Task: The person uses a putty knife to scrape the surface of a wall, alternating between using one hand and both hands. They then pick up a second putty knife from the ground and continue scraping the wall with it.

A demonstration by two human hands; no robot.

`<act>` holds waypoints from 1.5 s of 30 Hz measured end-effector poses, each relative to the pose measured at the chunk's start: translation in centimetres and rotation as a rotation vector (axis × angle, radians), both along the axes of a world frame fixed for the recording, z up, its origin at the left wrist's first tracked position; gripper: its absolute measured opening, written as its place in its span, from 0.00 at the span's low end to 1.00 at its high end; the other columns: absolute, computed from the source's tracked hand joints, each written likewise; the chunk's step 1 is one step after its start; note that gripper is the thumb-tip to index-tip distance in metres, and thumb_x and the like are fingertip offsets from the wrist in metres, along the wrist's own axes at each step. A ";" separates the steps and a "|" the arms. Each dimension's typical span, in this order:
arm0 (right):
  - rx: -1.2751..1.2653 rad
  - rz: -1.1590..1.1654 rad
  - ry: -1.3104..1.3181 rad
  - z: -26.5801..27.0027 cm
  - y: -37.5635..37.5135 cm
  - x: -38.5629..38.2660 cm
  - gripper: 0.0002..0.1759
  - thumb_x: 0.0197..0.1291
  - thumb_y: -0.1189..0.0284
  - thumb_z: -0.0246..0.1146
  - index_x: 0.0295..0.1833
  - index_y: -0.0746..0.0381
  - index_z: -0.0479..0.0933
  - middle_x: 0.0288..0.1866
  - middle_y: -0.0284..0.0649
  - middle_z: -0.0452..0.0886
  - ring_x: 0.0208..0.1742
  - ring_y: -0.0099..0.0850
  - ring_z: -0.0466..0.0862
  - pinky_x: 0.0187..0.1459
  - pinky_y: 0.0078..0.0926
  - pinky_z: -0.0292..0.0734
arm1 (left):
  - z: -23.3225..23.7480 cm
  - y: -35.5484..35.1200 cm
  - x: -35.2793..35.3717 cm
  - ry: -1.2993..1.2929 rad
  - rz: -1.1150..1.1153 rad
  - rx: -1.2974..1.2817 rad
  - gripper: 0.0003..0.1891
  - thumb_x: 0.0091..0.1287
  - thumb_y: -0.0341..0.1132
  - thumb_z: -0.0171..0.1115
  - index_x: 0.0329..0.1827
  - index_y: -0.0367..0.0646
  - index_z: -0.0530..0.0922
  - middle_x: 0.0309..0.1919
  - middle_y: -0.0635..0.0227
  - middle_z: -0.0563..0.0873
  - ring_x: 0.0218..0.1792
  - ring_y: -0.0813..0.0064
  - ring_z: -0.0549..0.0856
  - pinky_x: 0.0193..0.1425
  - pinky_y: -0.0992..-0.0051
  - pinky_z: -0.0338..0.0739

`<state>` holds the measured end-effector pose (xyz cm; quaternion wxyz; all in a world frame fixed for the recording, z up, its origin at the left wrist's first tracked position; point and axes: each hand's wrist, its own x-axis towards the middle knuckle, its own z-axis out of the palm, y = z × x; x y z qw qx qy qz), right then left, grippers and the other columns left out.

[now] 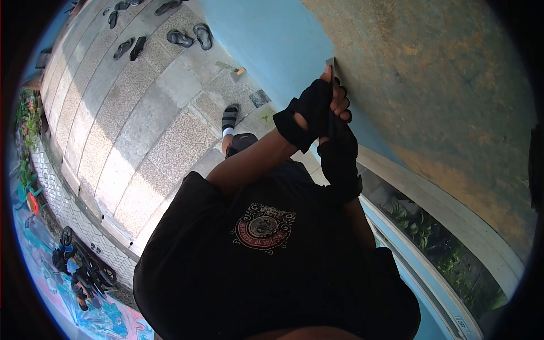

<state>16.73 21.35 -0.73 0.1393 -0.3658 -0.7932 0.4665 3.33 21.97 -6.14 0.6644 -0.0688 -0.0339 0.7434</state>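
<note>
A thin flat scraper (pixel 333 63) with a grey metal blade stands against the wall, where the light blue paint (pixel 269 39) meets a rough brown-grey patch (pixel 419 73). My left hand (pixel 315 111), in a black fingerless glove, is closed around it, the thumb stretched along the blade and the fingertips curled at the far side. Just below, my right hand (pixel 340 156), gloved the same way, is closed at the lower part of the tool. The gloves hide most of the handle.
On the paved floor (pixel 181 130) lie a tool with an orange end (pixel 240 71) and several pairs of sandals (pixel 179 38). My sandalled foot (pixel 230 116) stands near the wall. A ledge (pixel 453 207) and plants (pixel 416 221) lie to the right. A person (pixel 84 290) is beside a bicycle (pixel 102 272).
</note>
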 end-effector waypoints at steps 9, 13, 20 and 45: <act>0.004 0.013 -0.056 0.0 0.0 -0.3 0.31 0.58 0.81 0.57 0.70 0.66 0.69 0.43 0.37 0.79 0.34 0.21 0.75 0.37 0.23 0.74 | -0.8 0.4 -0.6 0.016 0.026 0.099 0.30 0.79 0.60 0.39 0.27 0.47 0.73 0.16 0.70 0.66 0.23 0.74 0.69 0.35 0.68 0.69; 0.059 -0.001 -0.031 0.7 0.1 0.4 0.30 0.58 0.80 0.57 0.69 0.66 0.70 0.44 0.38 0.80 0.34 0.23 0.76 0.37 0.24 0.74 | 0.7 0.1 0.7 0.091 0.017 -0.006 0.30 0.79 0.60 0.40 0.26 0.47 0.73 0.15 0.71 0.66 0.22 0.74 0.69 0.33 0.68 0.69; -0.075 -0.002 0.033 -0.5 0.4 -0.1 0.29 0.59 0.80 0.57 0.69 0.66 0.70 0.49 0.39 0.82 0.42 0.27 0.80 0.44 0.25 0.76 | 0.0 0.4 -0.1 0.027 0.017 -0.023 0.31 0.78 0.61 0.40 0.25 0.46 0.72 0.15 0.71 0.65 0.21 0.73 0.68 0.31 0.68 0.69; -0.030 -0.060 -0.001 0.3 -0.6 1.2 0.30 0.61 0.81 0.55 0.71 0.69 0.67 0.60 0.47 0.80 0.58 0.32 0.80 0.57 0.27 0.74 | 1.2 -0.2 1.9 0.068 -0.008 0.005 0.30 0.78 0.62 0.40 0.26 0.47 0.73 0.15 0.72 0.66 0.21 0.75 0.68 0.31 0.70 0.69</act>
